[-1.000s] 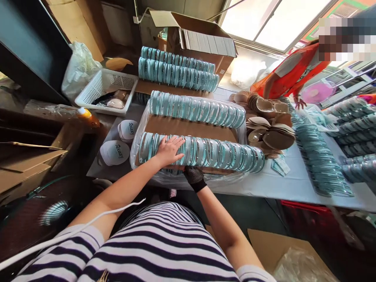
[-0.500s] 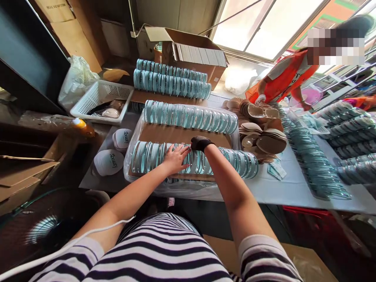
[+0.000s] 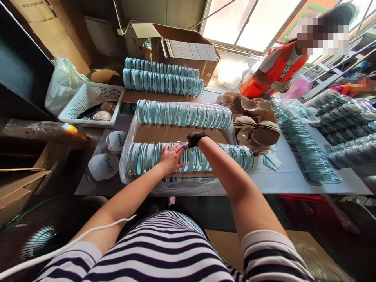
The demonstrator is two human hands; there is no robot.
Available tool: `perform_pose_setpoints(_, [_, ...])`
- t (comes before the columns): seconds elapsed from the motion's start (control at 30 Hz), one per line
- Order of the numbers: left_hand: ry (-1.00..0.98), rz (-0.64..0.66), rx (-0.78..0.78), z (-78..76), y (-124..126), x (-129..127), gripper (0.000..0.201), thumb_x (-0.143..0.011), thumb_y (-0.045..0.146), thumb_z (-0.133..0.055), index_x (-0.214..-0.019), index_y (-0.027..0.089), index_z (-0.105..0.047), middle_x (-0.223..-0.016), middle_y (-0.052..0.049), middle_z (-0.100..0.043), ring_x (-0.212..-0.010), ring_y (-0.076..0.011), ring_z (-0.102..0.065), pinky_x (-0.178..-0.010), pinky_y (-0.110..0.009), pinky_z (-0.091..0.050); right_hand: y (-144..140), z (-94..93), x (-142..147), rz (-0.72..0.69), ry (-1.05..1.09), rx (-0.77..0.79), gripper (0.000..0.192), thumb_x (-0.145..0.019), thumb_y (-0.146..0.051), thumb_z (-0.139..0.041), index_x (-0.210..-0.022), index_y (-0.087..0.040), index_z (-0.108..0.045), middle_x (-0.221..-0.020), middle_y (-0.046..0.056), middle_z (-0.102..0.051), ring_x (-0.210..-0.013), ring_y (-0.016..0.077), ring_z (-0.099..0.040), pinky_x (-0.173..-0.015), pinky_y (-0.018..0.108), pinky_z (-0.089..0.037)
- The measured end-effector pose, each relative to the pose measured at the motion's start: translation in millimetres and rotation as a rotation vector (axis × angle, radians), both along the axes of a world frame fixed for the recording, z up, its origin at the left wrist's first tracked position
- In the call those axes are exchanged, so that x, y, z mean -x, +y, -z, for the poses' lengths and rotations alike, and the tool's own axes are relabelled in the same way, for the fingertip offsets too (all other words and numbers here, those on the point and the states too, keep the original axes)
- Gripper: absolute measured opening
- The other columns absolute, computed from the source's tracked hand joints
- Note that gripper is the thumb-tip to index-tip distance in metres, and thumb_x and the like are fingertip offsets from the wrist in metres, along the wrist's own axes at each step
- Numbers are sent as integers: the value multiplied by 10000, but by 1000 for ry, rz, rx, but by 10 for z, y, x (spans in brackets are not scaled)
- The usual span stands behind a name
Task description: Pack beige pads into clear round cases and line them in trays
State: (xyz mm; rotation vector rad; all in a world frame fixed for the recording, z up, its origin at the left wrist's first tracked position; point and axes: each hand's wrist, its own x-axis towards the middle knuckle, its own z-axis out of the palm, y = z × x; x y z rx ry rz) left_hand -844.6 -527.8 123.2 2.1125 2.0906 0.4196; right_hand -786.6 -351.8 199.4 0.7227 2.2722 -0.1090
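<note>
A long front row of round, clear-wrapped pale-blue packs [image 3: 143, 158] stands on edge on cardboard, inside a plastic-lined tray. My left hand [image 3: 172, 157] lies on top of this row with its fingers spread. Right beside its fingertips, at the row's far edge, is my right hand [image 3: 195, 139] in a dark mesh glove. Its fingers are curled down and closed; what they hold, if anything, is hidden. A second row of the same packs [image 3: 183, 114] runs parallel behind, with bare brown cardboard [image 3: 158, 134] between the two.
Further rows of packs [image 3: 163, 81] stand behind, near an open carton [image 3: 210, 72]. Left are a white basket [image 3: 88, 120] and white printed pads [image 3: 103, 167]. Stacked beige cups [image 3: 266, 135] lie right, before a long pack row [image 3: 305, 145]. A person in an orange vest [image 3: 286, 68] stands beyond.
The view has shifted slightly, so the scene sits a little further left. Both my hands stay at nearly the same place on the front row. The other person's hands have come together.
</note>
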Motion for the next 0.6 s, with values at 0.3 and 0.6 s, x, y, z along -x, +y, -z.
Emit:
perform_pose_setpoints(0.3, [-5,3,-34,21,-13,9,674,-867,494,-553,-1490,294,-393,-1543,-46,-398,-1440,-309,-320,-1195,-573,-123,-95,12,-44,13,45,-92,489,-796,-304,-688,-1250,-128,-650,-1238,194,-662,-1129,316,-643,-888,395,-538])
perform_pose_setpoints(0.6, [9,5,-41,-11,-32,-9,652,-872,488,-544,-1477,282,-416,-1535,-53,-410,-1436,-303,-329,-1195,-566,-132,-16,55,-62,-19,41,-16,485,-767,-266,-695,-1230,-124,-665,-1200,158,-690,-1060,280,-668,-842,317,-529])
